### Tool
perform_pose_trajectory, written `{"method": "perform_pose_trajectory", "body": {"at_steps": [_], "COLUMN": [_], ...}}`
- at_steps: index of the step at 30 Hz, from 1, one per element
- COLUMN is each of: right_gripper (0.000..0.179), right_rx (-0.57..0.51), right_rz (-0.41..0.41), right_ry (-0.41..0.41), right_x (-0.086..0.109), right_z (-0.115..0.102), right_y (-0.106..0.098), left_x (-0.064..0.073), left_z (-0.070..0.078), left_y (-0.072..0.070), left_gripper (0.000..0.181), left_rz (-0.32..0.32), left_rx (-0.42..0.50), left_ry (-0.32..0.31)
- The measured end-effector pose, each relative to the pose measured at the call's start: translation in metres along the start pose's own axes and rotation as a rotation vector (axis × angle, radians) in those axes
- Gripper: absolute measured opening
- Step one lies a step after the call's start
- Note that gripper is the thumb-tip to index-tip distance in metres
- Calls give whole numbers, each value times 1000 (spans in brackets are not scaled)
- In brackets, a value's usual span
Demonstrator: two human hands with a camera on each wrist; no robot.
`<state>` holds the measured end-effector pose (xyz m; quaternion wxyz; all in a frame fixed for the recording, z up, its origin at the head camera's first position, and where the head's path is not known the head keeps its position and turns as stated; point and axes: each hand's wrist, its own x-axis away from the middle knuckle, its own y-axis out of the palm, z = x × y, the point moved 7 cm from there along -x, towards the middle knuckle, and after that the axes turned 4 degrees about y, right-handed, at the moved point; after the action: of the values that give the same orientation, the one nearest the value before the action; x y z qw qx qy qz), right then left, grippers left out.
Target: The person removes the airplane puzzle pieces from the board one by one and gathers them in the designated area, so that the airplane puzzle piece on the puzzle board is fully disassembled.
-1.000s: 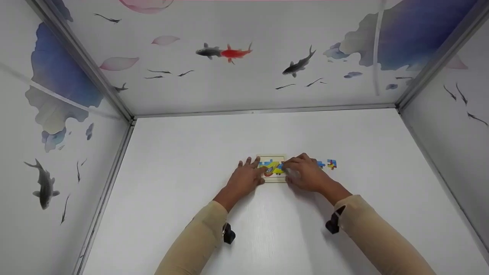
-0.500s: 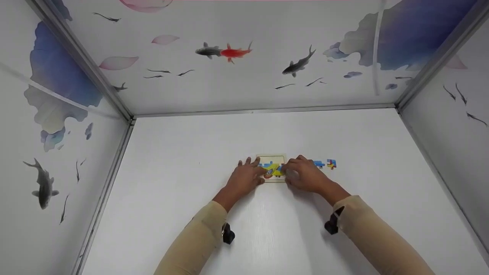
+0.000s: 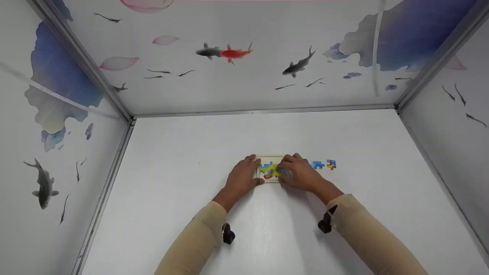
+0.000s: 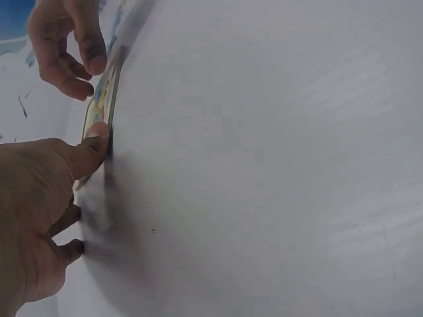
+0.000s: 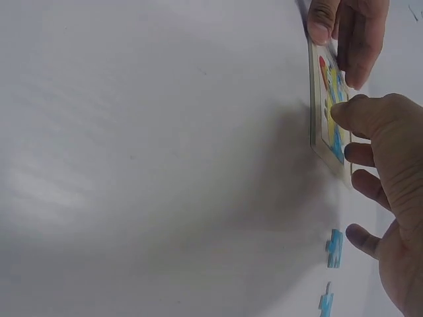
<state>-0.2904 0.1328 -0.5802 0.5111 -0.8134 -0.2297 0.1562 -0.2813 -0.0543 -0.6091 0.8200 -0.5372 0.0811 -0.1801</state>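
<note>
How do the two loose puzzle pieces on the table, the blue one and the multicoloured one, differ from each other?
The blue piece looks mainly blue in the head view, while the multicoloured piece also shows red and yellow. The blue piece lies nearer to the wooden frame; the multicoloured piece lies farther from it. Both lie outside the frame on the white table.

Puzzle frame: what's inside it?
Yellow, blue and red puzzle pieces lie in the puzzle frame, with bare board along the far side. In the head view, the right hand covers its right part; what lies beneath is hidden.
</note>
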Motion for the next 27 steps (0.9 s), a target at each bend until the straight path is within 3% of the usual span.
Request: {"method": "perform_pose_trajectory", "body": {"at_steps": [7,21,27], "right_gripper": [35,43,50], "right_rx": [7,27,76], "right_rz": [-13,-18,-58], "right_ry": [1,47,97], "right_x": [-15,-30,-36], "right_z": [-15,-24,-26], "right_y": [9,17,22], "left_x": [0,-5,-5], "left_z": [-2,-6,-10], "left_y": [-1,-5,-4], "left_gripper": [75,74,78], "left_rz": [-27,-21,-27], "left_rx": [-49,32,52], "left_ry": [17,17,18]}}
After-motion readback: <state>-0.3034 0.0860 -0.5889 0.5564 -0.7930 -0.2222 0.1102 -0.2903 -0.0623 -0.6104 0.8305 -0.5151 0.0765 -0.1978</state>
